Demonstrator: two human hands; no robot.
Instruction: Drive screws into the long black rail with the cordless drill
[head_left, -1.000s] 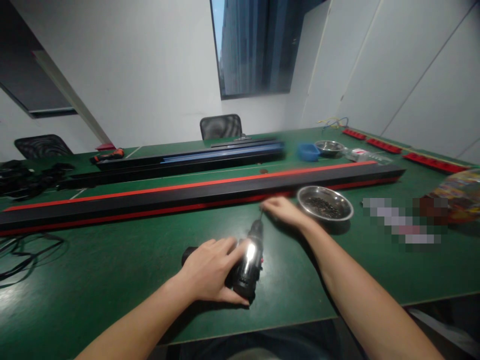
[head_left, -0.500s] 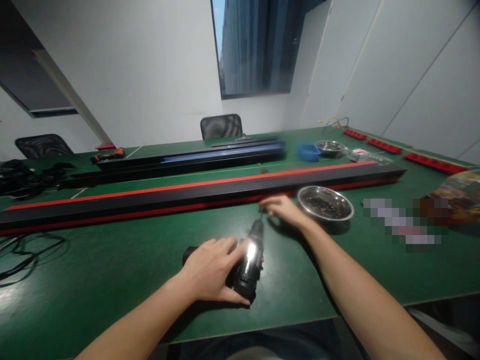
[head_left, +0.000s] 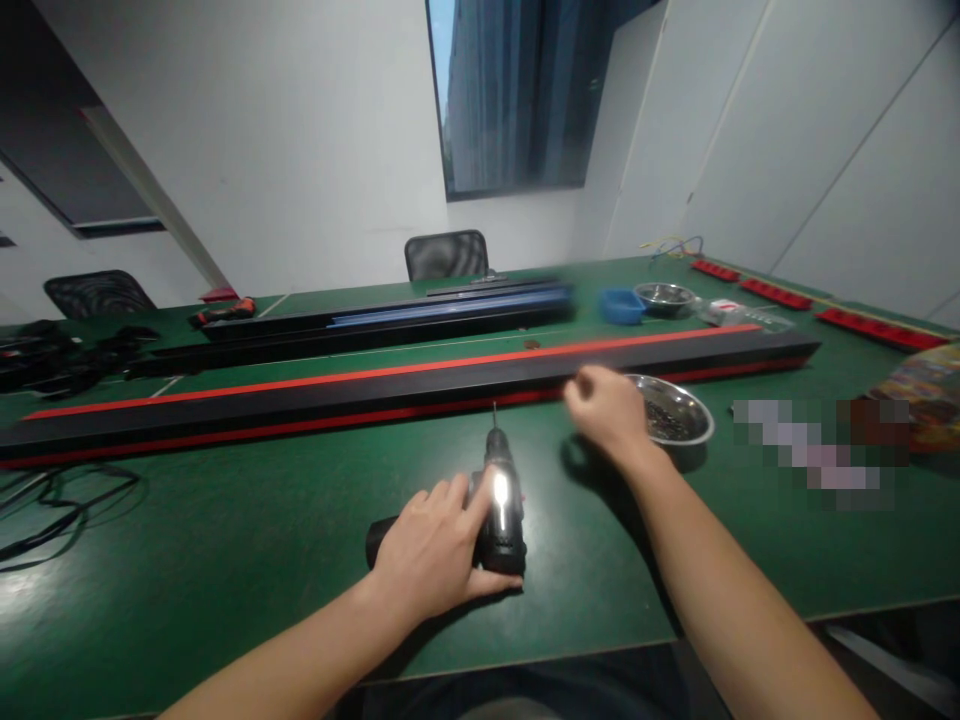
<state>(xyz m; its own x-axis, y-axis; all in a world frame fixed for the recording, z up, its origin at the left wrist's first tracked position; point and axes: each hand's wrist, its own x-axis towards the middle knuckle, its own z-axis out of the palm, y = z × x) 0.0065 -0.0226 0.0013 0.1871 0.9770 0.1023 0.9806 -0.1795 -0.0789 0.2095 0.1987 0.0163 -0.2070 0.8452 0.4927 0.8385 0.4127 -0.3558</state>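
Observation:
My left hand [head_left: 435, 545] is wrapped round a black cordless drill [head_left: 502, 520] lying on its side on the green table. Its bit points away from me, toward a long black bar with red strips [head_left: 360, 393]. My right hand [head_left: 609, 412] is closed, raised above the table between that bar and a steel bowl [head_left: 697, 436]. What its curled fingers hold, if anything, is hidden. Small dark screws [head_left: 664, 425] lie in the bowl, partly covered by the hand.
More long black bars [head_left: 390, 320] lie farther back, with a blue tray [head_left: 622, 306] and a second steel bowl [head_left: 664, 297] to their right. Black cables [head_left: 67, 505] spread at the left. Red strips [head_left: 877, 328] line the right edge, near a colourful bag [head_left: 934, 400].
My right hand has left the drill's tip, moving right toward the steel bowl and closing its fingers. My left hand has turned the drill slightly, so its bit swings left.

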